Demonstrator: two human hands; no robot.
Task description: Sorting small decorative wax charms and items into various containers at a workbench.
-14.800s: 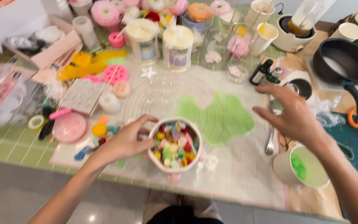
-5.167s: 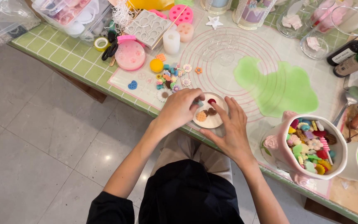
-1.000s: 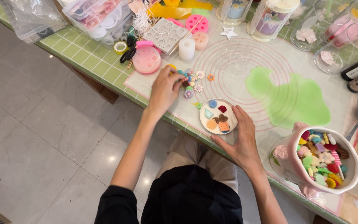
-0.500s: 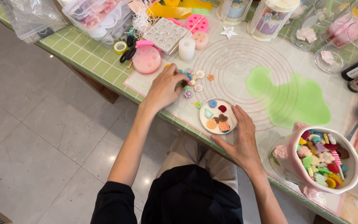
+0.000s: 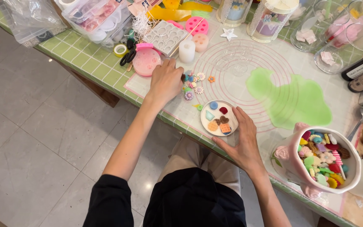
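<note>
The left hand reaches over the surface, its fingers curled down onto a scatter of small coloured charms; whether it pinches one, I cannot tell. Just right of it sits a small white dish of charms, the right hand open, fingers resting on its rim. Farther right stands a pink cup full of charms.

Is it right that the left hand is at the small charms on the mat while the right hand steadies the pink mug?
Not quite. In the head view the right hand steadies the small white plate, not the pink mug, which stands untouched. The left hand is indeed at the charms.
</note>
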